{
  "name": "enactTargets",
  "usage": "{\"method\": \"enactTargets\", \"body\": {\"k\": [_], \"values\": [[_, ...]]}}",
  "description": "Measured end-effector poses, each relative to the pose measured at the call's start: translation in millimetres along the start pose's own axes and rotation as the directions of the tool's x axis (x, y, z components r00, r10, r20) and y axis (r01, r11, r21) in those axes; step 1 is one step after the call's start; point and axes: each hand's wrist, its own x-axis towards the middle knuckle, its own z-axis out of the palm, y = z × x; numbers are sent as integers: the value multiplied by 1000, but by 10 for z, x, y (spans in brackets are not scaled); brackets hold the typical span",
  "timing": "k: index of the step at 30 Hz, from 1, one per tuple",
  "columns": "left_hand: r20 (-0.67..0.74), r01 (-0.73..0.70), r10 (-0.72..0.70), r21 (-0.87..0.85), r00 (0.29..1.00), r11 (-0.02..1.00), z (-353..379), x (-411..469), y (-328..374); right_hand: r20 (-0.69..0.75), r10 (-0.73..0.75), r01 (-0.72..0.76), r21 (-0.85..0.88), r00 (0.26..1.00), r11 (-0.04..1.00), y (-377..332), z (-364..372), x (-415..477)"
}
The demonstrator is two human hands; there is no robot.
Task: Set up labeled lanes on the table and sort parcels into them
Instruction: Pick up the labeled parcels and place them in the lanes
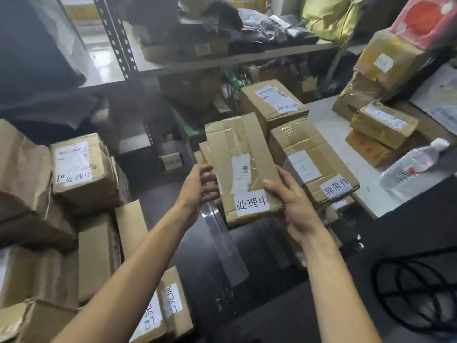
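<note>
A flat cardboard parcel [243, 167] labelled 处理中 is being gripped at its near right corner by the right hand [294, 209], above the dark table [259, 305] and just beside a 异常件 box [314, 159]. The left hand [199, 188] is being held open, fingers relaxed, at the parcel's left edge.

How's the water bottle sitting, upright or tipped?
Tipped. The water bottle lies on its side on the table, with its white cap pointing toward the far right.
</note>
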Motion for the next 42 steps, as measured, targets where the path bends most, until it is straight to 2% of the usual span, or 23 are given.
{"method": "enactTargets", "body": {"k": [5, 11, 16, 21, 25, 29, 42], "values": [[-91, 31, -27, 40, 995, 999, 109, -1, -178, 74, 63, -63, -4, 995, 998, 98, -203, 175], [-231, 60, -66, -31, 971, 998, 395, -179, -537, 187, 178, -166, -77, 966, 983, 437, -438, 298], [-244, 138, -157, -95, 957, 986, 613, -285, -813, 223, 312, -293, -114, 924, 949, 661, -686, 279], [-374, 149, -173, -92, 911, 984, 689, -309, -970, 244, 399, -370, -158, 884, 916, 806, -805, 179], [-414, 207, -186, 6, 891, 978, 706, -338, -1109, 213, 464, -436, -168, 860, 884, 883, -890, 48], [-449, 225, -198, 7, 871, 974, 732, -293, -1142, 166, 502, -470, -198, 849, 860, 924, -977, -28], [-367, 249, -204, 79, 907, 965, 762, -159, -1155, 66, 507, -479, -243, 859, 844, 919, -973, 99]]}}
